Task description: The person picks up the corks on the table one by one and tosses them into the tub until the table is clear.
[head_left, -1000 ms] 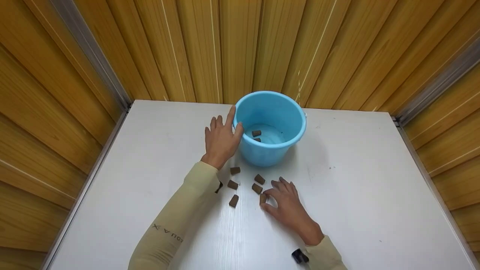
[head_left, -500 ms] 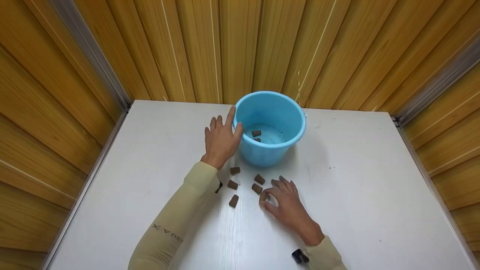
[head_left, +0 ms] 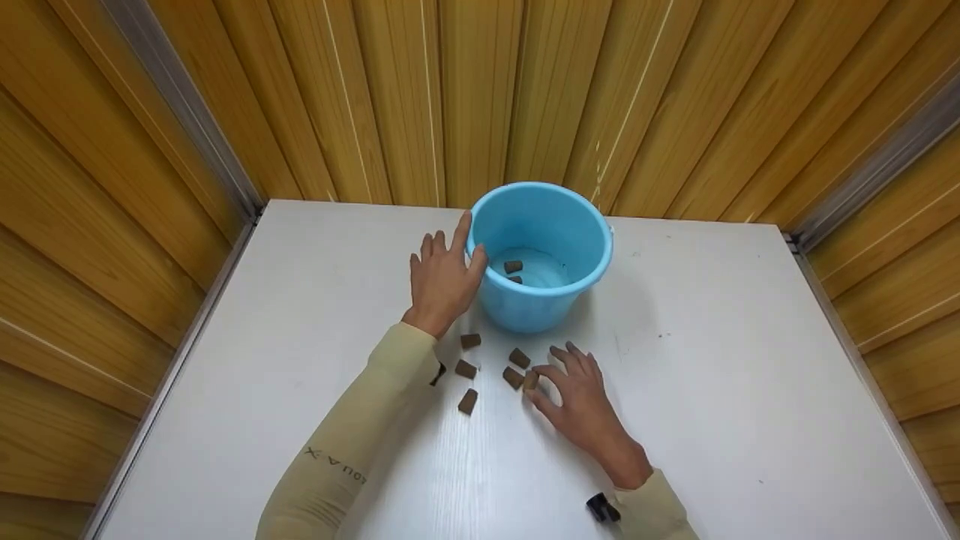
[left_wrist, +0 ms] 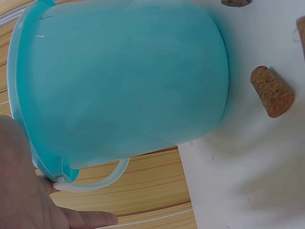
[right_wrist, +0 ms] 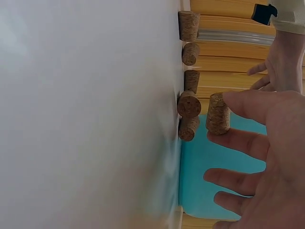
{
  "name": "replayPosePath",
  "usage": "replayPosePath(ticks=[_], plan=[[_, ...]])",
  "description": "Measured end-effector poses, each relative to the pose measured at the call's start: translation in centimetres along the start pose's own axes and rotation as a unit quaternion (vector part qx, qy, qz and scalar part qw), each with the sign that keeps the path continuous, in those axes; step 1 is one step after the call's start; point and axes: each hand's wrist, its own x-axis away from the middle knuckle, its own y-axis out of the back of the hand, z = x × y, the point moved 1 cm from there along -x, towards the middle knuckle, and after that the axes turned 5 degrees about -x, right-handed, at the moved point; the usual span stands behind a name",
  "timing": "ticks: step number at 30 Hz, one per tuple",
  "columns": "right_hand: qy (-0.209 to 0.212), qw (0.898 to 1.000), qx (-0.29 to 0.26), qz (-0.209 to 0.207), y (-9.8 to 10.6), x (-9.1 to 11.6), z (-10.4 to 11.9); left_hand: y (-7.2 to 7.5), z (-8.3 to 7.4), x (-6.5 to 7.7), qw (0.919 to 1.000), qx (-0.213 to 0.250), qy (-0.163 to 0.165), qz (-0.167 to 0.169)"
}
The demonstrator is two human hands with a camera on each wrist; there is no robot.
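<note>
- We see the right hand (head_left: 583, 409) pinching one cork (head_left: 531, 380) between thumb and forefinger, above the table (head_left: 720, 360).
- The left hand (head_left: 441, 285), fingers spread, touches the rim of the blue bucket (head_left: 525, 311).

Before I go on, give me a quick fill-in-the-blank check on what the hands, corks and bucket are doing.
1. The right hand pinches a cork between its index finger and its ____.
2. The left hand touches the rim of the bucket, whose colour is light ____.
3. In the head view, ____ loose corks lie on the white table.
4. In that view, ____ cork pieces show inside the bucket.

Missing words: thumb; blue; five; two.
</note>
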Motion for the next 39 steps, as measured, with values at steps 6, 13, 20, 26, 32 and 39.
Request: replayPosePath(ticks=[6,13,20,26,32,39], plan=[[0.004,1.0,0.002,-0.009,0.5,-0.3,0.1,0.0,0.0,-0.1,1.0,0.004,-0.003,-0.001],[0.013,0.999,0.005,-0.033,1.1,-0.6,0.6,0.0,0.0,-0.1,1.0,0.007,-0.002,0.0],[0.008,0.999,0.012,-0.052,1.9,-1.0,1.0,0.0,-0.1,0.0,0.9999,0.004,0.008,0.008],[0.015,0.998,0.007,-0.066,2.4,-1.3,1.1,0.0,-0.1,0.1,0.9999,0.007,0.007,0.003],[0.031,0.997,-0.005,-0.076,2.8,-1.5,1.1,0.0,0.0,0.1,0.9999,0.003,-0.007,-0.011],[0.018,0.997,-0.005,-0.073,3.2,-1.5,1.3,0.0,0.0,0.1,1.0,-0.001,-0.002,-0.004]])
